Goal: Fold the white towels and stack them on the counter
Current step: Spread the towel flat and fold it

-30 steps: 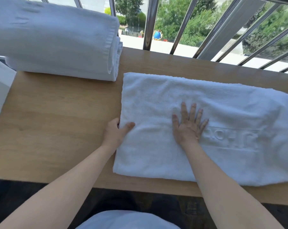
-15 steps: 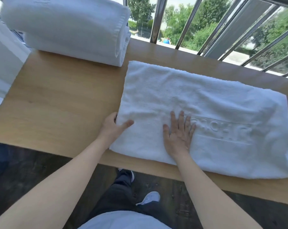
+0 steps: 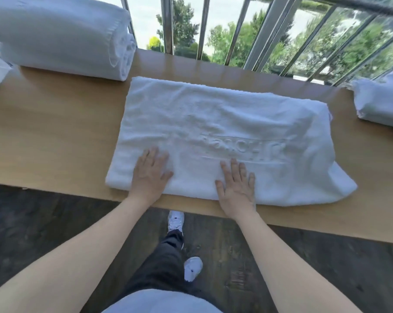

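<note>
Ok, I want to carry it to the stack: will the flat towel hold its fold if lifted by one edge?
Probably not: the towel lies rumpled and its right corner spreads loose, so it likely flops open. It looks thick, so perhaps heavy. Pushed on the smooth counter, it may bunch.

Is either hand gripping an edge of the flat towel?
No, the left hand and right hand both lie flat, fingers straight, on top of the towel.
</note>
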A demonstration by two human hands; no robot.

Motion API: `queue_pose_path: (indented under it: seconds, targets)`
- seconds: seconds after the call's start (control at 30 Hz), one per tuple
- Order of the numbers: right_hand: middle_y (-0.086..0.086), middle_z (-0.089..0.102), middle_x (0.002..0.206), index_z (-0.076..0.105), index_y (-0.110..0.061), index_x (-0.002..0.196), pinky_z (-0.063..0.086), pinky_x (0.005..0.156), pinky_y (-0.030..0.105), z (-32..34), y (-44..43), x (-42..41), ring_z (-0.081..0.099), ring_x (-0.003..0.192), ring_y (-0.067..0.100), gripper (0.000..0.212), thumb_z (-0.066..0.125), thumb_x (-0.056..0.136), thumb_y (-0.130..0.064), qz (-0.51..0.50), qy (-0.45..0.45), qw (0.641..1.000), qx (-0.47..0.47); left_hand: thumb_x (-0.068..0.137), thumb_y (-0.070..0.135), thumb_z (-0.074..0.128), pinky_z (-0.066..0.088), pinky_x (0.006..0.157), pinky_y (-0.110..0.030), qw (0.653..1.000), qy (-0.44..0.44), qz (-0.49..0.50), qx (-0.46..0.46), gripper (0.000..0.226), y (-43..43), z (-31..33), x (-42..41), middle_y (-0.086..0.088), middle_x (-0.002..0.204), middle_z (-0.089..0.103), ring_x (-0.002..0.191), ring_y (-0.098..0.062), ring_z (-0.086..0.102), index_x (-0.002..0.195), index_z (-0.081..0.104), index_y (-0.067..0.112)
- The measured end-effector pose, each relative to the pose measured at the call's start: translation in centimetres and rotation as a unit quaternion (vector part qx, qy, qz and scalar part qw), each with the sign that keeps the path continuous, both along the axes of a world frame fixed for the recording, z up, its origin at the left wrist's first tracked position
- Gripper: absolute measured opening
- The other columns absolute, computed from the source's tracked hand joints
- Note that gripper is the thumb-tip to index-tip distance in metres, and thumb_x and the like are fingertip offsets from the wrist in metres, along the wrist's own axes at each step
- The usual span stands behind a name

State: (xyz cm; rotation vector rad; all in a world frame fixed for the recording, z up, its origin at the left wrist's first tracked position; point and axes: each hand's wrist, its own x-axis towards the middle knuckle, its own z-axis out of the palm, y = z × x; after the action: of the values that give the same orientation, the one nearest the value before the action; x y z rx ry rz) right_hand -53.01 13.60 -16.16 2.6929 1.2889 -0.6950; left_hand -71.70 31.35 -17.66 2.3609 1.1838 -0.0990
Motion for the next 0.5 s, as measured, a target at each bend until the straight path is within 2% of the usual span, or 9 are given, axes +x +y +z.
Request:
queue_pose_path:
  seconds: [0.1,0.27,0.4,0.5]
  targets:
    - [-0.004,-0.022,0.164,-0.007,-0.032,0.158,-0.014,0.121,0.042,0.4,-0.6,1.7,-0.021,0.150,0.017,0.060,0.015,0.105,-0.048,-0.031,0.012,0.999,0.023,0.105,0.050,0.034,-0.005,0.124,-0.039,0.997,0.029,-0.064,0.029,0.063,-2.4,-0.5,3.7,-0.003,0.168,-0.007,0.154,-0.023,-0.010,0.159,0.012,0.027]
    - [-0.003,-0.013,0.166,0.001,-0.028,0.159,-0.009,0.123,0.037,1.6,-2.5,5.3,-0.013,0.152,0.017,0.060,0.020,0.105,-0.046,-0.080,-0.001,0.995,0.064,0.102,0.056,0.032,-0.014,0.122,-0.037,0.979,-0.023,-0.198,0.036,0.067,-4.5,-0.9,11.7,0.001,0.167,-0.010,0.153,-0.020,-0.015,0.159,0.008,0.031]
    - [0.003,0.008,0.166,0.019,-0.025,0.156,0.005,0.121,0.041,2.9,-4.2,8.7,0.005,0.152,0.022,0.056,0.031,0.105,-0.043,-0.135,-0.049,0.983,0.113,0.101,0.060,0.027,-0.012,0.123,-0.041,0.962,-0.015,-0.271,0.011,0.068,-6.4,-0.9,18.4,0.004,0.166,-0.017,0.151,-0.017,-0.023,0.159,-0.001,0.036]
    - [0.005,0.015,0.164,0.024,-0.024,0.153,0.013,0.117,0.044,3.7,-5.5,11.7,0.013,0.149,0.025,0.054,0.035,0.104,-0.043,-0.214,-0.055,0.967,0.127,0.101,0.060,0.030,-0.011,0.121,-0.035,0.949,-0.043,-0.311,-0.031,0.068,-7.5,-0.1,22.1,0.006,0.166,-0.016,0.150,-0.012,-0.021,0.158,-0.003,0.040]
